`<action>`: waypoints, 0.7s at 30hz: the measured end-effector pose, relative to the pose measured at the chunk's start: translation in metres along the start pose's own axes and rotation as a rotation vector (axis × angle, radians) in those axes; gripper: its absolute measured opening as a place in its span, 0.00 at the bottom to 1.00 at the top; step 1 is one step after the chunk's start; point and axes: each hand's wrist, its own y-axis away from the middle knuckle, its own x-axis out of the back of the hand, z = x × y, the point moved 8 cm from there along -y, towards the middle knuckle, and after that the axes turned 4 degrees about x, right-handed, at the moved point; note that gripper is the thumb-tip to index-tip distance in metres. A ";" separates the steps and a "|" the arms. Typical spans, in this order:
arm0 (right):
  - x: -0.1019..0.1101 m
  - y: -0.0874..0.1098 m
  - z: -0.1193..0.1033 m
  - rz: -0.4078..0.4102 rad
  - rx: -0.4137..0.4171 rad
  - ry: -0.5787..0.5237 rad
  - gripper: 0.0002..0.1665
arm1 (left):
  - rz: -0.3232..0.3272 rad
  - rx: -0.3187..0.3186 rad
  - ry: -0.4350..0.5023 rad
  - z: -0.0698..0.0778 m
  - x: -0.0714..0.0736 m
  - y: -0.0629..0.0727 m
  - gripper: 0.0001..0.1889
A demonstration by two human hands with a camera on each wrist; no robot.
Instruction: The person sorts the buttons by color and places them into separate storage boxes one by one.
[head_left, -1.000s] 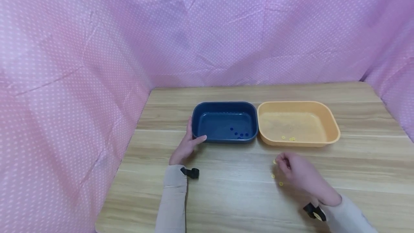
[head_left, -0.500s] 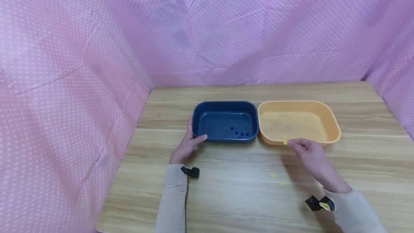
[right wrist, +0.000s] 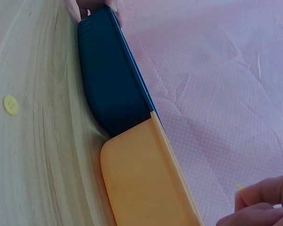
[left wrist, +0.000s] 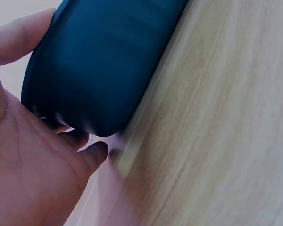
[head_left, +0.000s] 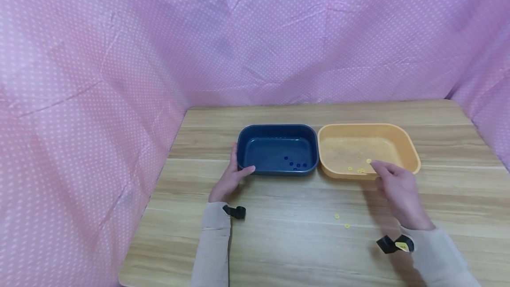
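My left hand [head_left: 228,183] grips the left end of a dark blue plastic bin [head_left: 277,173], thumb at the near rim and fingers round the side. In the left wrist view the thumb [left wrist: 21,37] lies against the bin's edge. Over an orange-yellow bin [head_left: 404,156], the thumb and forefinger of my right hand [head_left: 400,194] pinch a small yellow button [head_left: 368,161]. Just an edge of that button shows in the right wrist view. Several yellow buttons [head_left: 350,168] lie inside the orange-yellow bin, and several dark blue buttons [head_left: 291,164] inside the blue one.
Two loose yellow buttons [head_left: 337,216] lie on the wooden table [head_left: 279,242] in front of the bins. The bins stand side by side, touching. A pink dotted cloth [head_left: 255,48] hangs behind the table and at both sides.
My right hand has picked a yellow button off the table and carried it up and forward over the orange-yellow bin. My left hand has stayed at the blue bin.
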 end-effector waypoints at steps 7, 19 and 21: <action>0.007 -0.001 0.003 0.032 -0.021 -0.114 0.05 | -0.004 0.010 -0.001 -0.001 0.000 0.000 0.54; 0.013 -0.001 0.005 0.076 -0.039 -0.265 0.05 | -0.009 0.013 0.036 0.000 -0.001 0.000 0.55; 0.014 -0.001 0.005 0.080 -0.032 -0.294 0.05 | -0.008 0.016 0.042 0.000 -0.001 0.000 0.55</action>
